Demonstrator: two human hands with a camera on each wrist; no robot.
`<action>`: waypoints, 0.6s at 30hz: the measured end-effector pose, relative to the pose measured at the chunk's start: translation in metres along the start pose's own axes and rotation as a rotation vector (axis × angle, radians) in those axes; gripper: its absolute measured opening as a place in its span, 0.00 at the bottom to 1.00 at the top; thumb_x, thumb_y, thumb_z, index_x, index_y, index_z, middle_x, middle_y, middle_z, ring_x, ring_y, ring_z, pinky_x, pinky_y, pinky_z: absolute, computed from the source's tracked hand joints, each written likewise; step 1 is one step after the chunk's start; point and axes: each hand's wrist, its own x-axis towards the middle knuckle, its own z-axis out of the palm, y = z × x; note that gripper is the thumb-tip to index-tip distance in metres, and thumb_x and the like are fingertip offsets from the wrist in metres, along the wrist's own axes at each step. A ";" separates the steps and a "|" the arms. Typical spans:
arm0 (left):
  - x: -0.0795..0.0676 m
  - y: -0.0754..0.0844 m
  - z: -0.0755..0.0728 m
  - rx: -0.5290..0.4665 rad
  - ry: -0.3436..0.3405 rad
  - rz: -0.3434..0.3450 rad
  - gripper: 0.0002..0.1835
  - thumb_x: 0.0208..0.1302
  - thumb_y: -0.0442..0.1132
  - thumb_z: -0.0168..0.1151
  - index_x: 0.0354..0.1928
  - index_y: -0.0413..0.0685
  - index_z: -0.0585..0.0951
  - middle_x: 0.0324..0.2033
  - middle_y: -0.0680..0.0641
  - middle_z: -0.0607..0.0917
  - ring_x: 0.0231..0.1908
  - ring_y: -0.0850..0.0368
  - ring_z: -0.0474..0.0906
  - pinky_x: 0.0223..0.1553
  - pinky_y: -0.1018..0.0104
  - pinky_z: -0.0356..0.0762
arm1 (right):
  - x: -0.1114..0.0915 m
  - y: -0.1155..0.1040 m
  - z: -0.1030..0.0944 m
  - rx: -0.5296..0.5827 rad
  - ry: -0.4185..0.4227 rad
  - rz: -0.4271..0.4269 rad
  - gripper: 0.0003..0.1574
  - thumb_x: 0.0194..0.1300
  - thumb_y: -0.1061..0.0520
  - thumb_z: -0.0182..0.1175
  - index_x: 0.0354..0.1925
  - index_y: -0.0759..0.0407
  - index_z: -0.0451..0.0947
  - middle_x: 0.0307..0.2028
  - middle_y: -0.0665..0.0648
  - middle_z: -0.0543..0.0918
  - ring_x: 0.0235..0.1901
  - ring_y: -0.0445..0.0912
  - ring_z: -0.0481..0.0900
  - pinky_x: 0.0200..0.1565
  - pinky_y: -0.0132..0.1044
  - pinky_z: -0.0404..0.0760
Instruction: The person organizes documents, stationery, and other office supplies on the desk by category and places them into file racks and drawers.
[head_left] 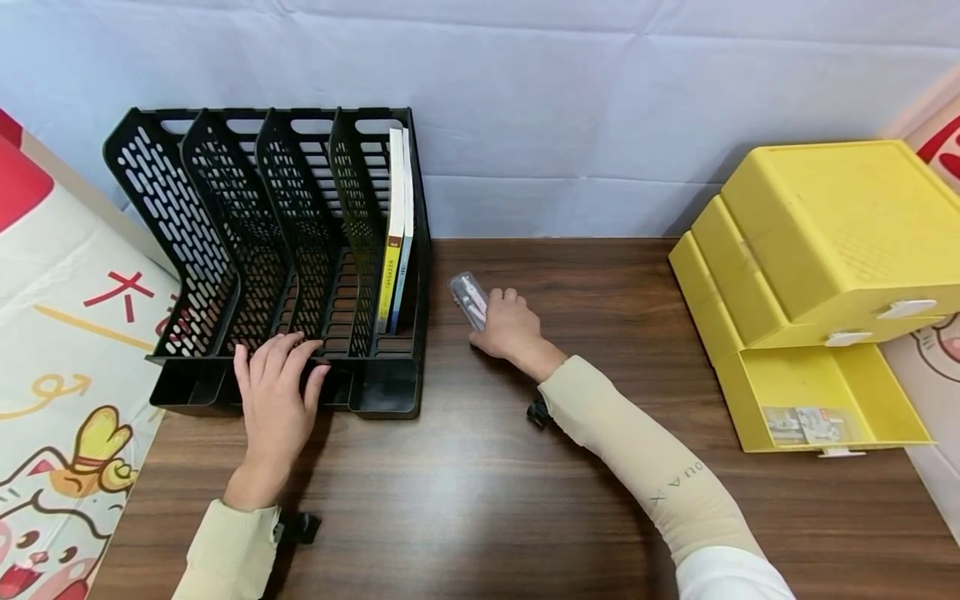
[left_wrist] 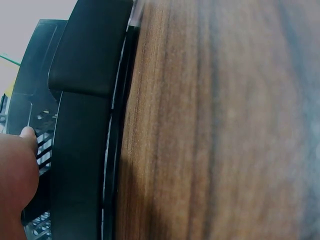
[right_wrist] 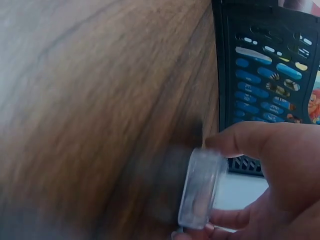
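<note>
My right hand [head_left: 510,327] pinches a small clear plastic case [head_left: 468,297] with something pale and dark inside, low over the table beside the rack. In the right wrist view the end of the case [right_wrist: 201,192] shows between thumb and fingers. My left hand [head_left: 275,392] rests over the front of a black desk file rack [head_left: 386,387], its fingers reaching past the front rail. The left wrist view catches only part of that hand [left_wrist: 17,170] beside the black rack front. Two thin books [head_left: 396,242] stand in the rack's rightmost slot.
A yellow drawer unit [head_left: 832,217] stands at the right. Its lowest drawer [head_left: 885,417] is pulled out and has small clear packets [head_left: 810,425] inside. White cloth [head_left: 540,108] hangs behind the brown wooden table [head_left: 420,508]; a printed cloth [head_left: 67,333] hangs at the left.
</note>
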 end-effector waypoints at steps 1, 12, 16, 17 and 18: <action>0.000 0.000 0.000 0.001 -0.001 0.001 0.18 0.70 0.46 0.61 0.55 0.43 0.81 0.59 0.37 0.79 0.63 0.34 0.69 0.72 0.33 0.38 | 0.000 0.002 -0.001 0.009 -0.001 -0.010 0.45 0.62 0.44 0.68 0.66 0.69 0.63 0.50 0.66 0.71 0.49 0.57 0.74 0.43 0.52 0.81; 0.001 0.002 -0.001 -0.004 -0.003 -0.006 0.18 0.70 0.45 0.62 0.55 0.43 0.81 0.59 0.37 0.79 0.64 0.34 0.68 0.72 0.33 0.38 | -0.006 0.015 -0.007 -0.042 -0.020 -0.121 0.39 0.60 0.51 0.70 0.65 0.64 0.70 0.55 0.66 0.73 0.55 0.60 0.71 0.52 0.55 0.76; 0.000 0.002 -0.001 -0.004 -0.006 -0.006 0.18 0.71 0.45 0.61 0.55 0.43 0.81 0.59 0.37 0.79 0.64 0.35 0.68 0.72 0.34 0.38 | -0.010 0.019 -0.006 -0.041 -0.013 -0.157 0.38 0.62 0.50 0.70 0.65 0.63 0.71 0.54 0.66 0.74 0.54 0.59 0.72 0.51 0.54 0.76; 0.000 0.002 -0.001 -0.004 -0.005 -0.005 0.18 0.71 0.45 0.61 0.55 0.43 0.81 0.59 0.37 0.79 0.64 0.35 0.68 0.72 0.34 0.38 | -0.010 0.021 -0.006 -0.039 -0.007 -0.168 0.38 0.63 0.49 0.70 0.65 0.63 0.72 0.53 0.65 0.74 0.53 0.59 0.72 0.50 0.54 0.76; 0.000 0.002 -0.001 -0.002 -0.006 -0.004 0.18 0.71 0.45 0.61 0.55 0.43 0.81 0.59 0.37 0.79 0.64 0.35 0.68 0.72 0.33 0.38 | -0.011 0.022 -0.006 -0.036 0.000 -0.179 0.37 0.63 0.49 0.71 0.65 0.63 0.72 0.52 0.65 0.75 0.52 0.58 0.73 0.49 0.53 0.77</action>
